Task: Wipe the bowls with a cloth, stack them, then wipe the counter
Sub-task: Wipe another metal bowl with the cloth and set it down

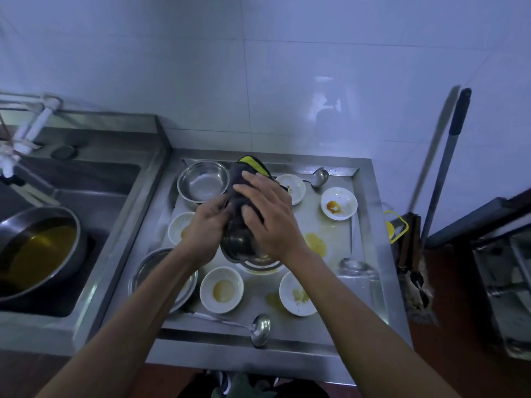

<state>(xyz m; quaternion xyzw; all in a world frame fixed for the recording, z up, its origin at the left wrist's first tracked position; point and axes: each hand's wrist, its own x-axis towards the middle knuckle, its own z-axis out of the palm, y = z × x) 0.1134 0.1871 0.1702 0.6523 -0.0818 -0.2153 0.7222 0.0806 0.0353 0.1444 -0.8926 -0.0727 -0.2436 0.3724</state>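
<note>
My left hand [205,225] grips a small steel bowl [236,242], tilted and held above the counter. My right hand [268,214] presses a dark cloth with a yellow edge [251,170] against that bowl, fingers curled over the cloth. Below them another steel bowl [263,264] sits on the steel counter [339,234], mostly hidden. A clean steel bowl [203,181] stands at the back left. Several white bowls with sauce residue lie around: [339,203], [221,289], [296,294], [179,226], [293,186]. A larger steel bowl [149,271] lies under my left forearm.
Yellow spills [316,244] stain the counter. One ladle [260,328] lies at the front edge, another ladle [319,177] at the back. A glass [356,271] stands at the right. A sink [86,196] on the left holds a pan of oily liquid [37,254]. A mop [416,254] leans on the right.
</note>
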